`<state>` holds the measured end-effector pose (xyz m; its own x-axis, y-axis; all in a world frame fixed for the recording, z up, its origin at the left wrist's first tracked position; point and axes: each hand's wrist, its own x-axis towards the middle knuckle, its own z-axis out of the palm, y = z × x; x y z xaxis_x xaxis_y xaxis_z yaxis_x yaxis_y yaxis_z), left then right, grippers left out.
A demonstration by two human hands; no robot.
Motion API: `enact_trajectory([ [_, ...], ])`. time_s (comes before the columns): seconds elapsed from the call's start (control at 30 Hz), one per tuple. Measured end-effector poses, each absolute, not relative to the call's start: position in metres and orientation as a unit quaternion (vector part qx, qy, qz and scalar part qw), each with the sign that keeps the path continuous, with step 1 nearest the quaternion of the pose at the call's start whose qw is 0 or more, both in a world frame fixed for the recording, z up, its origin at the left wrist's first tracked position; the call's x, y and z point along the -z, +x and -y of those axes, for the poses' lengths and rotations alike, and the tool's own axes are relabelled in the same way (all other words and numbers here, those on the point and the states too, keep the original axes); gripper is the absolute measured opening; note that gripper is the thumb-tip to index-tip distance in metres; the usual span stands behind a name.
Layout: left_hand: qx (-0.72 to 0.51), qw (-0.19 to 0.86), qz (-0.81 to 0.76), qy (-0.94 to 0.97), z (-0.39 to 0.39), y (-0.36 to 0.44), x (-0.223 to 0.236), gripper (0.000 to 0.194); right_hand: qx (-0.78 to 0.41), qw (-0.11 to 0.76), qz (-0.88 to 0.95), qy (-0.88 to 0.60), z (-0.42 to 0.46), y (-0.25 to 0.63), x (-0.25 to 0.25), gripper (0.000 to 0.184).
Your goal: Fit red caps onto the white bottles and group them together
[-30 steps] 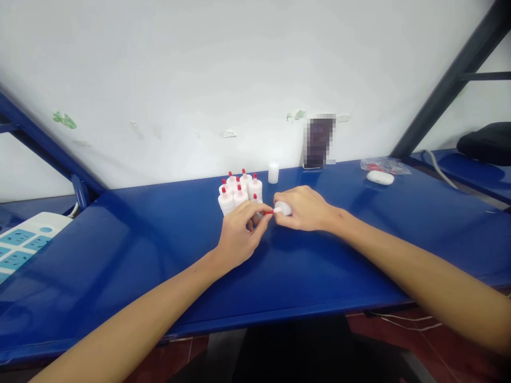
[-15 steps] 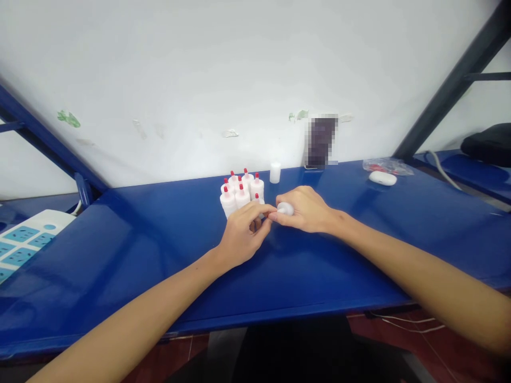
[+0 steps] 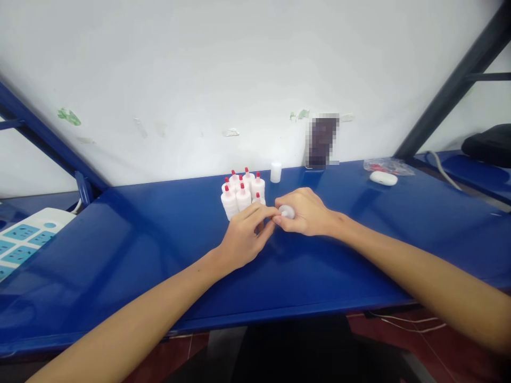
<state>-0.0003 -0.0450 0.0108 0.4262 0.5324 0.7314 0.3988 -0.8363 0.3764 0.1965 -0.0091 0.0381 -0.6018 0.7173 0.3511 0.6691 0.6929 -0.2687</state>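
My right hand (image 3: 305,211) is wrapped round a small white squeeze bottle, its pale shoulder and nozzle (image 3: 286,212) tilted toward the left. At the nozzle's tip, the thumb and index finger of my left hand (image 3: 249,234) are pinched together, hiding that end. Just beyond my left hand stands a tight cluster of white squeeze bottles (image 3: 243,200) with red-tipped nozzles, all upright. One of them (image 3: 258,200) is partly covered by my left fingers.
Near the wall, a plain white cylinder (image 3: 275,173) stands on the blue table (image 3: 151,244). A blurred-out dark phone-like object (image 3: 321,141) leans behind it. To the right lie a white rounded case (image 3: 384,178) and a clear bag with red bits (image 3: 383,165). A power strip (image 3: 30,239) is at far left.
Both hands stay together at the bottle, with a very slight shift to the right and down. The left fingers remain at the nozzle tip. The standing bottles have not been moved.
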Motion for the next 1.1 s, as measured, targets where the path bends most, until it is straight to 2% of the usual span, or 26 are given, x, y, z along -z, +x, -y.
enact_trajectory([
  [0.2,-0.450,-0.012,-0.256,0.855,0.045,-0.002,-0.023,0.012,-0.058,0.245,0.899,-0.359,0.006,0.199,-0.042,0.052],
  [0.37,-0.418,-0.102,-0.328,0.841,0.039,-0.019,-0.068,0.006,-0.132,0.365,0.862,-0.324,-0.005,0.209,-0.038,0.049],
  [0.47,-0.354,-0.110,-0.372,0.851,0.027,-0.032,-0.098,0.012,-0.230,0.456,0.782,-0.358,-0.017,0.213,-0.027,0.048],
  [0.57,-0.228,-0.106,-0.371,0.894,0.014,-0.036,-0.117,0.018,-0.304,0.498,0.719,-0.378,-0.028,0.215,-0.016,0.044],
  [0.67,-0.166,-0.117,-0.357,0.912,0.006,-0.032,-0.124,0.022,-0.333,0.512,0.691,-0.388,-0.033,0.216,-0.012,0.044],
  [1.1,-0.083,-0.166,-0.337,0.923,-0.010,-0.022,-0.120,0.023,-0.353,0.498,0.694,-0.382,-0.032,0.215,-0.015,0.047],
])
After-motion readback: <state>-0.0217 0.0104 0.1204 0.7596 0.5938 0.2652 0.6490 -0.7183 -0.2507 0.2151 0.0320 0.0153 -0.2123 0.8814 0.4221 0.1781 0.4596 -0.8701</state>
